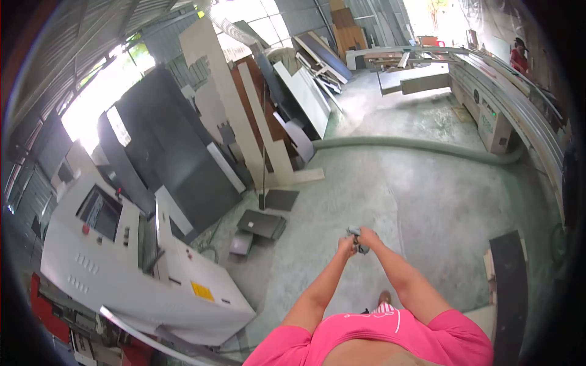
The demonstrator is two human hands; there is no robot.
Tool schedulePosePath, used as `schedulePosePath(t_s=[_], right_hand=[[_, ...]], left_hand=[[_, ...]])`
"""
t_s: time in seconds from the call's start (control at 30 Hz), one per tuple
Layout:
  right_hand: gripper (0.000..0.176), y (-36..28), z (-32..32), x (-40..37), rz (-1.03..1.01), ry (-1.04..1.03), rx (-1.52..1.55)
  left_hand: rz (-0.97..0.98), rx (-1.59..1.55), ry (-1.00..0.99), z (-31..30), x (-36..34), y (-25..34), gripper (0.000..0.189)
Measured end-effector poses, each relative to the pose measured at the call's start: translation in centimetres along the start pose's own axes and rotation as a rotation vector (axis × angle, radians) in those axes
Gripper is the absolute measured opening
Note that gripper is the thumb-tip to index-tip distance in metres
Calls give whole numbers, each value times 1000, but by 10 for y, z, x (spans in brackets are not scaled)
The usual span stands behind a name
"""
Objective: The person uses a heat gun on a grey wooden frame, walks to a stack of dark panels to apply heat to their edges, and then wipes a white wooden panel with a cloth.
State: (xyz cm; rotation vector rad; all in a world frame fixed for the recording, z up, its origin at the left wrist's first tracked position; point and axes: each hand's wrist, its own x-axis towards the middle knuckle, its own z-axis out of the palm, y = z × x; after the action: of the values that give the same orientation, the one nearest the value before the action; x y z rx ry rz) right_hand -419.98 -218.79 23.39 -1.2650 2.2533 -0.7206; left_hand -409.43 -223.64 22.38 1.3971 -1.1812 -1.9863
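Both arms reach forward over the concrete floor, and the hands meet in front of my body. A small, crumpled grey-and-black cloth-like item is between them; its exact kind is too small to make out. My left hand is closed on its left side. My right hand, slightly farther forward, has its fingers closed around the upper right part. Some of the item hangs below the fingers.
A white machine cabinet with a screen stands at left. Dark panels and boards lean behind it. Flat dark pieces lie on the floor. A thick hose crosses ahead to a long machine. A person stands far right.
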Motion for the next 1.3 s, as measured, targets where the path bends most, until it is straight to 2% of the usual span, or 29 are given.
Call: schedulePosePath(t_s=[0.03,0.07,0.1,0.17,0.2,0.27,0.33,0.4,0.53,0.6,0.7,0.73,0.77,0.83,1.07,1.2,1.27,1.3], right_hand=[[41,4,-11,28,37,-6,0],[43,10,-14,51,80,-30,-5],[43,17,-18,76,84,-56,-3],[44,23,-35,145,-11,-123,-6],[44,25,-39,174,-23,-149,4],[43,23,-46,225,-77,-190,-3],[42,19,-49,265,-133,-207,-7],[41,17,-54,315,-199,-127,64],[46,30,-50,439,-222,-136,177],[54,37,-46,514,-209,-198,175],[60,25,-76,604,-241,-176,41],[54,46,-52,656,-202,-153,27],[54,53,-58,668,-165,-191,28],[47,34,-104,721,-126,-273,34],[46,48,-123,878,-21,-263,104],[46,56,-134,998,-76,-316,142],[46,73,-121,1069,-93,-305,100],[45,73,-127,1113,-93,-295,47]], left_hand=[[-49,92,109,16,-1,21,23],[-140,51,-46,18,37,33,29],[-161,47,-31,27,55,42,29],[13,127,24,52,85,87,27],[-6,113,39,55,111,100,27],[-11,171,-134,55,166,117,29],[-49,145,-116,58,205,133,29],[-69,132,-109,68,253,159,30],[-207,64,-108,80,366,196,34],[-39,77,-108,89,432,218,34],[-16,55,-10,114,515,266,29],[-48,39,-25,129,540,277,29],[-33,84,-40,135,562,283,26],[40,196,-64,141,618,321,20],[-111,314,-59,179,758,406,13],[-85,289,-19,195,871,445,14],[38,443,-27,206,938,468,15],[9,448,8,219,959,491,16]])
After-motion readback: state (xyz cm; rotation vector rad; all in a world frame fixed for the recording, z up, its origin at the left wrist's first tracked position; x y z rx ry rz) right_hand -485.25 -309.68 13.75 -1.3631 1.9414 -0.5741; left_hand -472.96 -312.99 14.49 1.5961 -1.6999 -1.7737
